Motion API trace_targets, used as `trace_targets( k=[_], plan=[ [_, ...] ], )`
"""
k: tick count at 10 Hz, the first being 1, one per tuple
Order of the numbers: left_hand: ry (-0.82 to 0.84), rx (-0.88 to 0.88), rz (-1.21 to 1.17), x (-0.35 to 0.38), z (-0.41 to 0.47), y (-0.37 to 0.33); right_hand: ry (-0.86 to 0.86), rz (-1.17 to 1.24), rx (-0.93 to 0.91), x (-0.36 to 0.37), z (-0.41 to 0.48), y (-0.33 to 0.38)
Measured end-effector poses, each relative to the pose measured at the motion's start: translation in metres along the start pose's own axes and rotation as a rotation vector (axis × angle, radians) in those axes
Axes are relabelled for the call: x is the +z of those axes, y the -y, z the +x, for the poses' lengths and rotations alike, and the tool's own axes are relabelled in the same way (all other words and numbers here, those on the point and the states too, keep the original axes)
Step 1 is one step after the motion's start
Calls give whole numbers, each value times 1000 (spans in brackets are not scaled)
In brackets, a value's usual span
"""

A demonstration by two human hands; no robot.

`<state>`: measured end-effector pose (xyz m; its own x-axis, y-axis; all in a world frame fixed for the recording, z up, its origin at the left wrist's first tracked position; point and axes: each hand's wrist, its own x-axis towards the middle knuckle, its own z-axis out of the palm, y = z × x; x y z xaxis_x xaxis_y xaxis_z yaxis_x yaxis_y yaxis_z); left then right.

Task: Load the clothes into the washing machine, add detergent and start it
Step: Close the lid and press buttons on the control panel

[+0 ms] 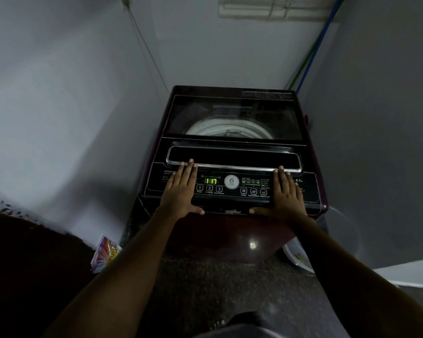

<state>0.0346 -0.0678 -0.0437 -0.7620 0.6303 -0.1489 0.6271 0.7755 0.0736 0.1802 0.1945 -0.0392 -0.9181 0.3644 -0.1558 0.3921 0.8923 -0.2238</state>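
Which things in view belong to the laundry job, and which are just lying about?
Job: washing machine, its closed lid, lit control panel, left hand and right hand flat on it, colourful packet on the floor (likely detergent).
Lying about: white tub, wall cord, vent.

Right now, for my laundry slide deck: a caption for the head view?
Left hand and right hand rest on the control panel of a washing machine, lid closed, display reading 117.
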Motion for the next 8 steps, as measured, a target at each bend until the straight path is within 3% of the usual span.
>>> trace_targets(
  k=[4,6,8],
  plan=[
    [46,-5,-146,-17,-1,-2,-18,9,-10,-1,-3,2],
    [-152,-25,-127,-36,-7,-21,-38,58,-12,-6,-13,10],
    [-307,70,-60,-52,-13,-46,-194,118,-65,-24,-19,26]
  ],
)
